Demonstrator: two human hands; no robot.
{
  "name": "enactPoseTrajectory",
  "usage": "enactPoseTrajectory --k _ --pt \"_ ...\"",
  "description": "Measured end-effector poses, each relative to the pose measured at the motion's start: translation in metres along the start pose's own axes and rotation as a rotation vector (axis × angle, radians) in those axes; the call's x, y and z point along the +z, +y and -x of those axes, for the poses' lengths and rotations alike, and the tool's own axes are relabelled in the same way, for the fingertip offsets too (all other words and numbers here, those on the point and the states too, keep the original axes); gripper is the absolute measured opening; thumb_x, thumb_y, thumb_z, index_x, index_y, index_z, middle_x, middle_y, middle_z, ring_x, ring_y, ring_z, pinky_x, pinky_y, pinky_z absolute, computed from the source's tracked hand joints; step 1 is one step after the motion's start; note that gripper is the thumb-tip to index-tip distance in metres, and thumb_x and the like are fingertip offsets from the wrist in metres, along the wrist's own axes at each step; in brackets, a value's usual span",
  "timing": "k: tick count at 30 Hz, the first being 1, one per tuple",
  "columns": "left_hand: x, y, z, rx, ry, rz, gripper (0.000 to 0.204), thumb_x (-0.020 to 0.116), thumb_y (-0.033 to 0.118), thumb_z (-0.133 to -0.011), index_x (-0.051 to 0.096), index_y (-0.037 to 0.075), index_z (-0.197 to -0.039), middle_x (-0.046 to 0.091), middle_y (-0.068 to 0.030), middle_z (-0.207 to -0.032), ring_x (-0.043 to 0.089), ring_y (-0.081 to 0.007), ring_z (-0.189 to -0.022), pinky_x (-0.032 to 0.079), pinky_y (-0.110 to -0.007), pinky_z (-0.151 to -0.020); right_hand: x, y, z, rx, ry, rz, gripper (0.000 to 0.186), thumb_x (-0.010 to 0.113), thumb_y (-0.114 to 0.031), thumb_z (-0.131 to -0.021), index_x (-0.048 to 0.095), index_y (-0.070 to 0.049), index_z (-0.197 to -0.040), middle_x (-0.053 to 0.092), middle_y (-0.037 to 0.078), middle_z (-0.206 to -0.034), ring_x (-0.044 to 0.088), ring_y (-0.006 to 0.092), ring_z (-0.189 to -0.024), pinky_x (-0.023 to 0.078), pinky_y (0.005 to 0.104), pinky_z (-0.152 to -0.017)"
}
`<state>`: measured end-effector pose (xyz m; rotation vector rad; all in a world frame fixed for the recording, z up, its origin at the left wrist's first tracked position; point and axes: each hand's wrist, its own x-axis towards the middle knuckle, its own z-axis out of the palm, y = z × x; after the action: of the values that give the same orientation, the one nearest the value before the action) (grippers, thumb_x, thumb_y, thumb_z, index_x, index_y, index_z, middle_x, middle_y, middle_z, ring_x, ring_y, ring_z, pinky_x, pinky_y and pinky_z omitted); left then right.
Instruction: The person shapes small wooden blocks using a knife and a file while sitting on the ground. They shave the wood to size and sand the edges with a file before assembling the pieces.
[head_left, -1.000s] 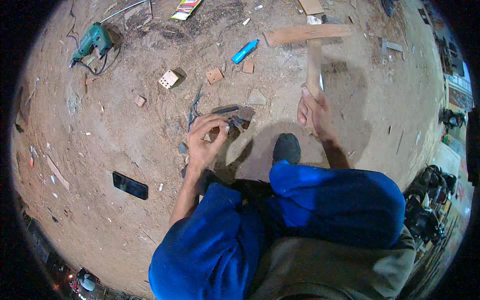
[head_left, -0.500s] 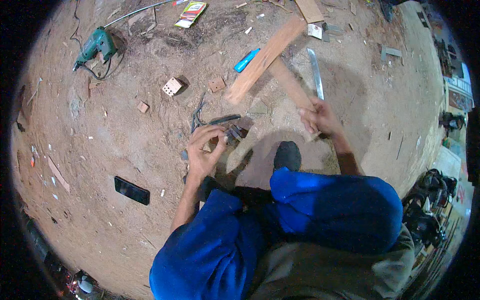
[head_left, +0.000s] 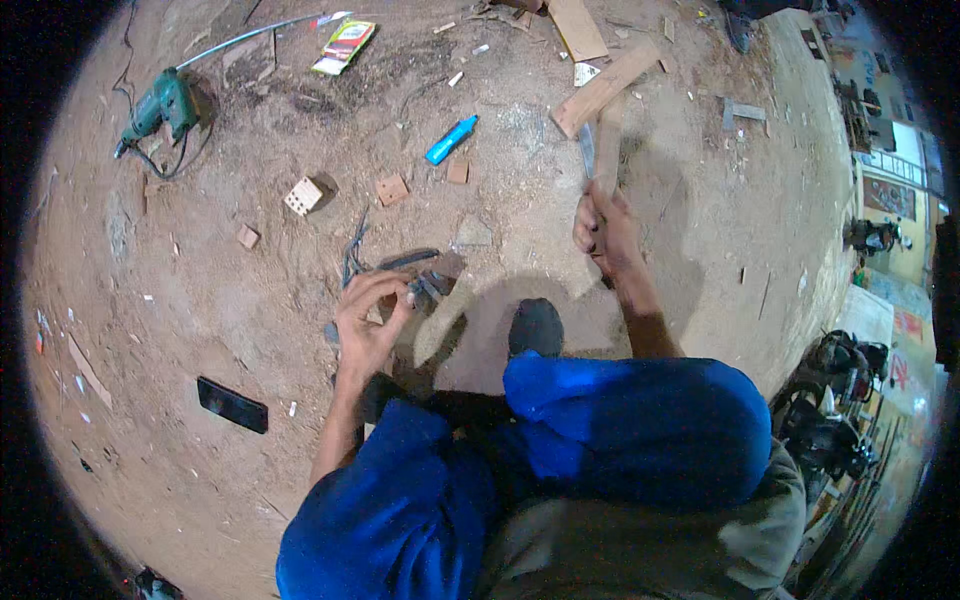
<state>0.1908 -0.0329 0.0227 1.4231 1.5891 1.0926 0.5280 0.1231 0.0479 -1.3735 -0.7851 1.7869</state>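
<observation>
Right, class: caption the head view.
Squatting on sawdust, right hand grips a blade; left hand fingers small tools.

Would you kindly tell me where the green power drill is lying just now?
In the head view the green power drill lies on the dusty ground at the upper left, far from the left hand, with its cable looping beside it.

Blue marker (green drill)

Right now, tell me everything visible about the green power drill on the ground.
The green power drill lies on its side on the dusty dirt ground at the upper left, far from both hands. Its body looks like teal-green plastic with a dark front end pointing left. A dark cord loops beside it, apparently its own. Nothing else touches it.
</observation>
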Motion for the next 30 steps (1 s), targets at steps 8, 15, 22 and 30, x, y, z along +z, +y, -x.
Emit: enactPoseTrajectory --k 8,15,22,30 --pt "-0.005 -0.005 0.007 -0.060 0.018 0.056 0.011 0.077 0.003 -0.080 0.073 0.002 -0.090 0.075 -0.0106 -0.103 0.068 -0.0263 -0.101 0.050 -0.039 -0.094 -0.022 0.005 0.010 0.071 -0.051 0.390 0.020 0.064 -0.020 -0.098 0.062 -0.004 -0.087 0.054 0.001 -0.061 0.050 0.0103 -0.045 0.038 0.0281 -0.039" --pt "-0.003 -0.007 0.007 -0.063 -0.018 0.071 0.012 0.074 0.003 -0.083 0.072 0.002 -0.095 0.074 -0.0104 -0.108 0.067 -0.0246 -0.106 0.050 -0.038 -0.095 -0.048 0.012 0.004 -0.033 -0.072 0.380 0.022 0.060 -0.027 -0.101 0.062 -0.006 -0.099 0.055 -0.001 -0.068 0.055 0.0101 -0.053 0.041 0.0265 -0.043" --pt "-0.005 -0.008 0.013 -0.082 0.035 0.106 0.009 0.075 0.003 -0.081 0.072 0.003 -0.090 0.074 -0.0095 -0.104 0.068 -0.0260 -0.101 0.050 -0.038 -0.093 0.005 0.018 0.019 0.072 -0.245 0.607 0.019 0.060 -0.028 -0.101 0.061 -0.009 -0.101 0.056 -0.001 -0.073 0.054 0.0091 -0.055 0.043 0.0262 -0.045" --pt "0.006 -0.003 0.004 -0.084 -0.001 0.081 0.013 0.076 0.004 -0.081 0.073 0.003 -0.094 0.072 -0.0113 -0.110 0.065 -0.0254 -0.108 0.049 -0.037 -0.095 -0.029 0.018 0.016 -0.047 -0.153 0.222 0.025 0.061 -0.029 -0.102 0.057 -0.006 -0.110 0.055 -0.002 -0.071 0.052 0.0094 -0.053 0.042 0.0263 -0.047"
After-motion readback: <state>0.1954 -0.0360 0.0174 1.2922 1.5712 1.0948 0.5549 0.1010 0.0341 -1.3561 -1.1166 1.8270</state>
